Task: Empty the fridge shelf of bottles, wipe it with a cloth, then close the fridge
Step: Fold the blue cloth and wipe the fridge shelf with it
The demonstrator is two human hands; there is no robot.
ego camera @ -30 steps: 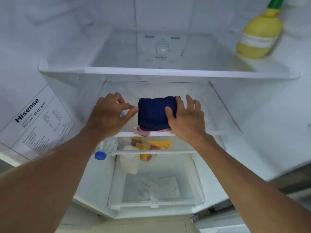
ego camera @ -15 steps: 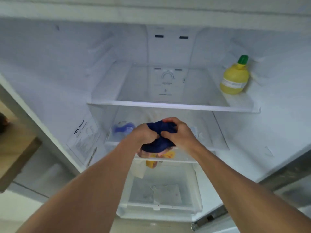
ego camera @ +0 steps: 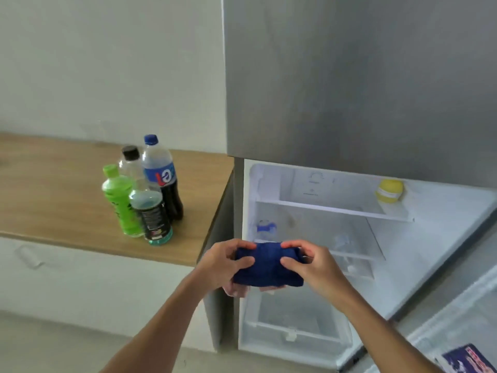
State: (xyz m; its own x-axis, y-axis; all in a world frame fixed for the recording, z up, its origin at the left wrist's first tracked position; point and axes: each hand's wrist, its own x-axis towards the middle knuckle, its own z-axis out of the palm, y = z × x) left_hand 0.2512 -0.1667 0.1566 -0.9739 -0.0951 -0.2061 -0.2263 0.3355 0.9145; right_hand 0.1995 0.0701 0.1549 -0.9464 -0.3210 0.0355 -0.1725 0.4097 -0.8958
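Note:
A folded dark blue cloth is held between both hands in front of the open fridge. My left hand grips its left end and my right hand grips its right end. Behind them the middle glass shelf of the fridge shows no standing bottles; a blurred blue cap lies at its left side. Several bottles stand grouped on the wooden counter to the left of the fridge.
A yellow lemon-shaped bottle sits on the upper fridge shelf. The closed grey freezer door is above. The open fridge door reaches into the lower right. A clear drawer is at the fridge bottom.
The cloth has come off the shelf and out of the fridge, held in both hands. The view has pulled back and swung left, so the counter with the bottles shows.

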